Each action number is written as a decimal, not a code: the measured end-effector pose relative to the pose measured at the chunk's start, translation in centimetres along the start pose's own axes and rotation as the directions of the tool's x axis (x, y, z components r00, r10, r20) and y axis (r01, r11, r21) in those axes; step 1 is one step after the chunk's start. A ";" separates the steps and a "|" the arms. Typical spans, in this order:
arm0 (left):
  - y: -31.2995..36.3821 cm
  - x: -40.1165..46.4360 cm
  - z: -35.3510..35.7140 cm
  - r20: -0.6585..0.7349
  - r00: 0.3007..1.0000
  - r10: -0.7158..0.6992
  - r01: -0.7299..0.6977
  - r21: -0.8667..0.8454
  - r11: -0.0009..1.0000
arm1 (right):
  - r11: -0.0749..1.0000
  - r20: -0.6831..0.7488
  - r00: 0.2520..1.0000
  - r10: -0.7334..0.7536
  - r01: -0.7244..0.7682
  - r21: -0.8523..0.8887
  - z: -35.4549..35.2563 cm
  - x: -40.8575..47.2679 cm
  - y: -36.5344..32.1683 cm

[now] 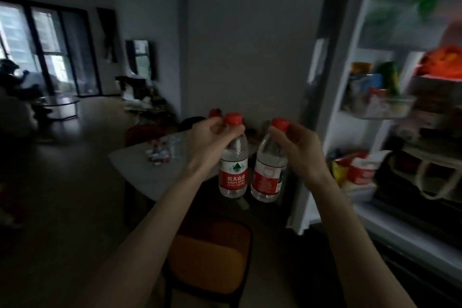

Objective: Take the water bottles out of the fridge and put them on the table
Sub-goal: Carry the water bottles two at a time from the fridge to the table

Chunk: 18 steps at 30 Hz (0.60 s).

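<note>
The left hand (212,137) pinches the neck of one water bottle (233,170) just under its red cap; the right hand (297,147) pinches a second water bottle (268,172) the same way. Both bottles hang upright below the hands, close together. The table (140,170) lies beyond the left hand; the open fridge (375,107) stands right of the right hand.

- Left bottle (233,170): clear, red cap, red label facing camera, hanging upright, held at neck.
- Right bottle (268,170): same type, just beside it, bottom tilted slightly left.
</note>
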<state>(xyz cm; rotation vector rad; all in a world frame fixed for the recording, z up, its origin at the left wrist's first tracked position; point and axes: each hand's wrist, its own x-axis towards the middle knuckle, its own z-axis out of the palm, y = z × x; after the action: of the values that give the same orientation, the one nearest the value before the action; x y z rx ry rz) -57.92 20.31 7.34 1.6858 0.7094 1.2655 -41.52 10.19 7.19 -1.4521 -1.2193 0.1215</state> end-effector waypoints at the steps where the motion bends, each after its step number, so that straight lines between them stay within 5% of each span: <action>1: -0.9 0.3 -2.5 -0.011 1.000 0.002 -0.002 0.029 1.000 | 1.000 0.013 1.000 0.008 -0.009 0.030 2.8 0.0 -0.4; 18: -19.1 14.7 -30.3 -0.223 0.970 -0.099 0.154 0.246 0.957 | 0.985 0.227 0.973 -0.035 -0.004 0.173 40.4 11.0 0.8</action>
<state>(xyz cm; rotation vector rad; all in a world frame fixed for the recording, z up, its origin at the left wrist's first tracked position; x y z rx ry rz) -80.70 50.59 -0.63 1.6981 1.1365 1.3135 -63.21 45.16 -0.34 -1.3028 -1.3716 0.3846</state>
